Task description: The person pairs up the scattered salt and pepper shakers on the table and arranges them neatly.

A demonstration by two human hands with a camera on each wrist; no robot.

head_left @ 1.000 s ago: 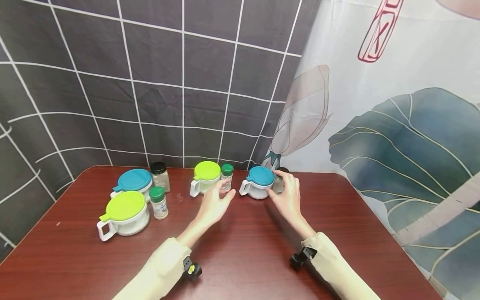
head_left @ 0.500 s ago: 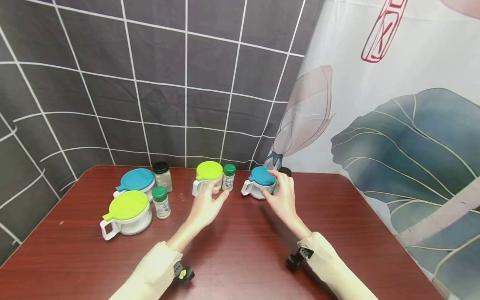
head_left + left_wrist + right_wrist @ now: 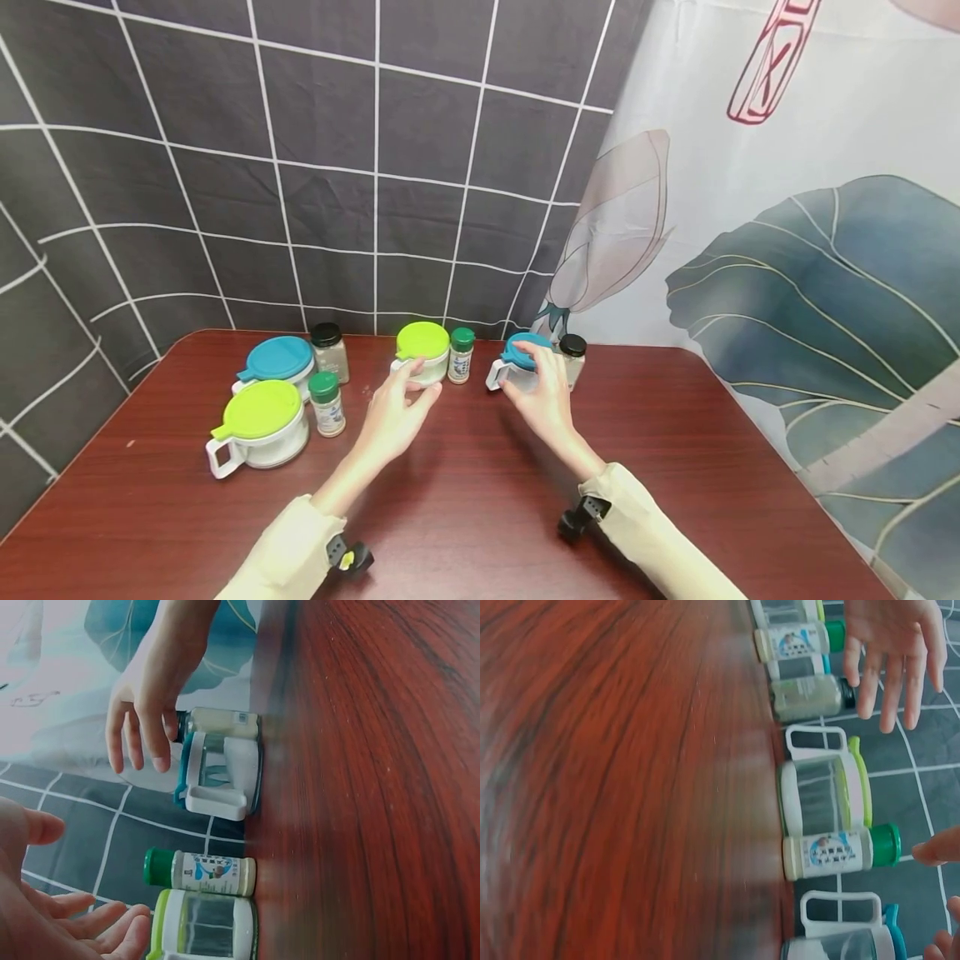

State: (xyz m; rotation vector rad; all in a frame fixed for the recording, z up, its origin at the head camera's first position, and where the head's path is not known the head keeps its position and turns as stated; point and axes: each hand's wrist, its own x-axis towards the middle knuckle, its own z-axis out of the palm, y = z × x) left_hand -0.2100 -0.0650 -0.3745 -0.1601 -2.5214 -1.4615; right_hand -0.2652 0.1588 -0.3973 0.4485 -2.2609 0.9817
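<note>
In the head view my left hand hovers, fingers spread, in front of a white-handled seasoning jar with a lime-green lid. A green-capped shaker bottle stands just right of that jar. My right hand overlaps a similar jar with a blue lid, its fingers loosely bent and holding nothing. Beside it is a black-capped spice bottle. The left wrist view shows the right hand apart from the blue-lidded jar. The palm of the left hand faces the right wrist camera.
On the left of the reddish wooden table stand another blue-lidded jar, a larger-looking lime-lidded jar, a green-capped shaker and a black-capped bottle. Behind the table hangs a dark gridded cloth, with a floral curtain at right.
Both hands have drawn left and slightly back. The right hand has come away from the black-capped bottle, which now shows more fully. The view has shifted a little; jars and bottles stay put.
</note>
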